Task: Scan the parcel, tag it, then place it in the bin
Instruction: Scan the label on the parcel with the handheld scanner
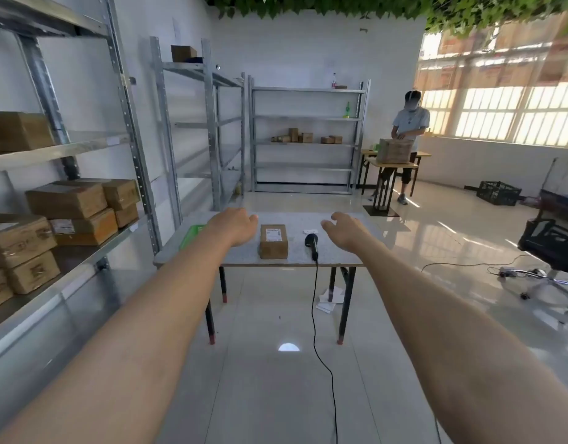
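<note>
A small brown cardboard parcel [274, 241] with a white label on top lies on the grey table [337, 256] ahead of me. Just right of it rests a black handheld scanner [312, 243], its cable hanging off the front edge. A small white tag [309, 232] lies behind the scanner. A green bin [193, 233] sits at the table's left edge, partly hidden by my left arm. My left hand [236, 225] hovers left of the parcel, holding nothing, fingers loosely curled. My right hand [343, 230] hovers right of the scanner, fingers apart and empty.
Metal shelves with cardboard boxes [68, 206] run along the left. More shelving [305, 139] stands at the back wall. A person [407, 136] works on a box at a far table. A black chair [551, 248] and crate [498, 193] are at the right. Papers [330, 299] lie under the table.
</note>
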